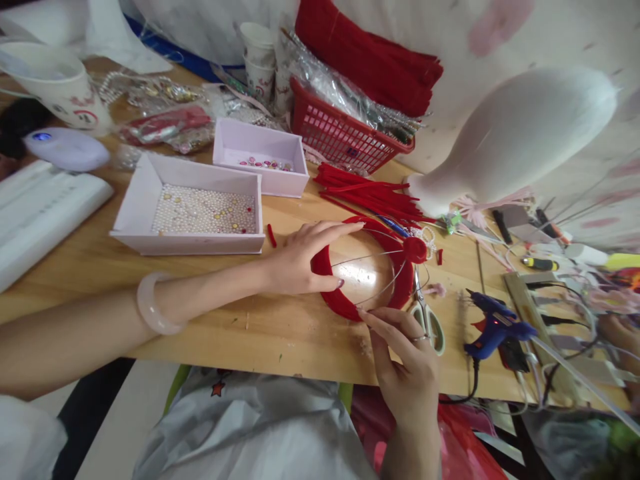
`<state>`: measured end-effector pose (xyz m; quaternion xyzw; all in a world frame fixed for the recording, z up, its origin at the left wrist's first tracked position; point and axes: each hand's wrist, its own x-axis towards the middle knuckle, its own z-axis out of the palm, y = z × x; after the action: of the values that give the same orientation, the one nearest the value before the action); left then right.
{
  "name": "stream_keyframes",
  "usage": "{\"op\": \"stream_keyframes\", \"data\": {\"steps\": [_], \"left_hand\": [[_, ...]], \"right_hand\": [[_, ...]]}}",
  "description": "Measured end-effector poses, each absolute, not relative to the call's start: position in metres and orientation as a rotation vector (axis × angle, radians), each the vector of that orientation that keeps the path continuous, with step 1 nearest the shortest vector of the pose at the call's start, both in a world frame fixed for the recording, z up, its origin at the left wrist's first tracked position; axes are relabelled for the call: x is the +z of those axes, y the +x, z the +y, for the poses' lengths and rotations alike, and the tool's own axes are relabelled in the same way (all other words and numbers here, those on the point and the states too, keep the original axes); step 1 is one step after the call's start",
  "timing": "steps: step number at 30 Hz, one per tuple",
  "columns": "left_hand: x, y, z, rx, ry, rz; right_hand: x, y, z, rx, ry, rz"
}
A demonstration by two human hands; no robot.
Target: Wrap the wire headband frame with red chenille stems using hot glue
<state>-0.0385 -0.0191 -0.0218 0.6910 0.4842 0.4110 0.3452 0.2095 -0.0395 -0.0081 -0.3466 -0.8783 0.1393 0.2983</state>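
We look through a single camera worn on the head, above the near edge of a pale brown wooden table [295, 340], facing forward and steeply down past our lap in light grey cloth [255, 427]. From this near, wide view, our bare left hand [313, 257] and bare right hand [407, 353] lie close to the middle, the left forearm entering from the left edge and the right from the bottom. Farther off, our view reaches a red plastic lattice basket [345, 133] and a pale wall-like backdrop with pink blossoms [500, 27].
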Motion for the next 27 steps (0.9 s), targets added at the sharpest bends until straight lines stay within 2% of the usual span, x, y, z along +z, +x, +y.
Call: {"op": "stream_keyframes", "data": {"steps": [8,27], "left_hand": [[-0.0325,-0.0422,-0.0121,1.163,1.736,1.154],[-0.0256,-0.044,-0.0144,1.153,1.799,1.152]], "right_hand": [[-0.0125,0.2106,-0.0377,0.391,-0.92,-2.316],[-0.0155,0.213,-0.0374,0.42,-0.943,-2.305]]}}
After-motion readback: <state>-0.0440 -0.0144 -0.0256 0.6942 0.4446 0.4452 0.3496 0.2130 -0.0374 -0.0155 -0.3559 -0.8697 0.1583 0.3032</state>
